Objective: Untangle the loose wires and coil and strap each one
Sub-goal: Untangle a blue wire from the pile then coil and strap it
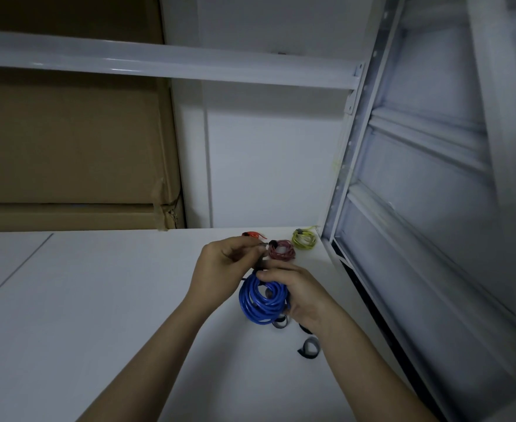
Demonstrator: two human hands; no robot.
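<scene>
- Strapping step, by the look of it: the blue wire coil (262, 300) is already wound up and held just above the white counter (98, 315), lower middle of the frame.
- Right hand (299, 292) is curled round the coil's right side, keeping the loops bunched.
- Left hand (223, 263) is pinching something small and dark at the top of the coil. Looks like the end of a strap (262, 254), but it's too small to be sure.
- Next move, I'd guess: feed that strap through the coil's middle, pull it snug and press it closed, without the right hand letting the loops spring loose.
- Count of coils: four. The blue one in hand, plus three sitting finished at the back edge of the counter: orange (252, 235), dark red (282, 249), yellow-green (304, 238). The red and yellow-green ones show a dark strap on them.
- Spare straps (309, 345) on the counter below the right hand: I count three or so, part hidden by the wrist.
</scene>
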